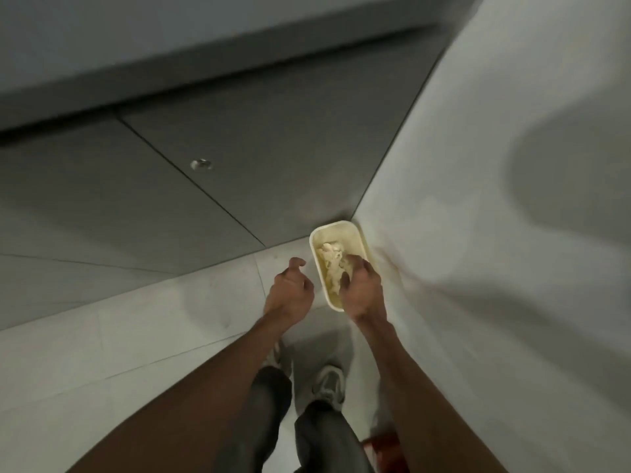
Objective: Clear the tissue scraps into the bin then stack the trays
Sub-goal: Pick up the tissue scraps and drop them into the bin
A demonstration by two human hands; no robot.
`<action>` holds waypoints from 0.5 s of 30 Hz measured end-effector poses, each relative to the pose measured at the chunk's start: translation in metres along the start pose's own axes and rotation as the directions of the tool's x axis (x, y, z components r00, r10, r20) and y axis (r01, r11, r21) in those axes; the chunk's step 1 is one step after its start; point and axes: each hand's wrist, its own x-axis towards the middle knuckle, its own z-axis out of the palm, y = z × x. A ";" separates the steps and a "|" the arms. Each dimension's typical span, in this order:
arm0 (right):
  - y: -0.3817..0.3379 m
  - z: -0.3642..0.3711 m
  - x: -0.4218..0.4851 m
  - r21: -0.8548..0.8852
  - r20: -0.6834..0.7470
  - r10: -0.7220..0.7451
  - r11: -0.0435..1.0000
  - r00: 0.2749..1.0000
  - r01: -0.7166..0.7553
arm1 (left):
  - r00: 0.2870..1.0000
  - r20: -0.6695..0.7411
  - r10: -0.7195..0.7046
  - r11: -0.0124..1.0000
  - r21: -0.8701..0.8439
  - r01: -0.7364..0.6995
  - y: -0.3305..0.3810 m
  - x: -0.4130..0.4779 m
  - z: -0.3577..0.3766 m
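A cream rectangular bin (355, 233) stands on the floor against a white draped surface. Pale tissue scraps (329, 259) lie crumpled inside it. My right hand (362, 288) reaches down into the bin, its fingers curled into the scraps and gripping them. My left hand (290, 291) hovers just left of the bin's rim with loosely curled fingers and holds nothing. No trays are in view.
A white cloth-covered surface (495, 199) rises along the right side. Grey panels (205, 148) with a small round metal fitting (201, 164) back the pale tiled floor (136, 336). My feet in grey shoes (327, 384) stand below; a red object (384, 448) sits at the bottom.
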 end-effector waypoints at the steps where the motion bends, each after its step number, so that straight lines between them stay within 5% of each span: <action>1: -0.017 -0.020 -0.017 -0.002 -0.014 -0.008 1.000 1.000 0.008 | 1.000 -0.003 0.006 1.000 0.000 -0.006 0.009 -0.019 -0.019; 15: -0.249 -0.231 -0.231 0.149 -0.079 -0.201 0.966 0.976 0.211 | 0.958 -0.283 0.048 0.974 -0.197 -0.107 0.067 -0.265 -0.259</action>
